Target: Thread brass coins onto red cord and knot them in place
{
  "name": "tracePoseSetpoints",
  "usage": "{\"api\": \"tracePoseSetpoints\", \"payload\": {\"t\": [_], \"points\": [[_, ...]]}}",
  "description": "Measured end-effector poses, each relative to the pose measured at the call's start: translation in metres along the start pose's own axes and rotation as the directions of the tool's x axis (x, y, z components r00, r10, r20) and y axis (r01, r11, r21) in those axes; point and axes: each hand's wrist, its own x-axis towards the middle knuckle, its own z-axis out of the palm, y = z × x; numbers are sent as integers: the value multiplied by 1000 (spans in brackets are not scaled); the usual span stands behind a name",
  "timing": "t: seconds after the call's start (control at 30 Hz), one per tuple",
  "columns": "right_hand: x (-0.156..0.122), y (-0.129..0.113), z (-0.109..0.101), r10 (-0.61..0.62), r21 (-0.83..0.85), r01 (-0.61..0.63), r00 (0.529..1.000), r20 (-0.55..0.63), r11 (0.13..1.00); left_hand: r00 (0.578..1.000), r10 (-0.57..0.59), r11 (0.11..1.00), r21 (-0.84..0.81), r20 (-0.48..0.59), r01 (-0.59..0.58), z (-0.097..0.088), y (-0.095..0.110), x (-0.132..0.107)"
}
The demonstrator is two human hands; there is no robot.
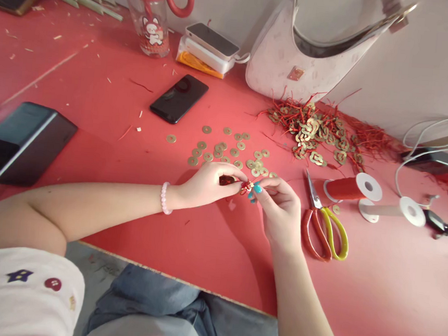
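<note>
I'm reading no text anywhere; the tag (296, 73) on the handbag (271, 67) toward one o'clock is looking too small to decipher.

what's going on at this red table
A person's left hand and right hand meet over the table, fingertips pinching a small red and gold-coloured piece. Loose coins lie just beyond, with a heap of coins and red cord farther back to the right. Scissors lie beside the right hand, near two spools.
</note>
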Motion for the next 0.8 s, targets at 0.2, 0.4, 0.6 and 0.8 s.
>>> {"api": "tracePoseSetpoints", "payload": {"t": [0.2, 0.4, 0.6, 0.8], "points": [[4, -1, -7, -42, 120, 54, 993, -106, 991, 998, -22, 998, 52, 60, 19, -1, 1, 0], [7, -1, -16, -74, 160, 112, 972, -223, 981, 991, -4, 1000, 19, 132, 2, -2, 1, -1], [6, -1, -13, -163, 106, 187, 966, -202, 976, 980, -1, 1000, -3, 200, 1, -4, 1, -2], [5, 2, -2, -55, 66, 60, 995, -85, 996, 972, 30, 990, -141, 231, 3, -3, 0, -2]]}}
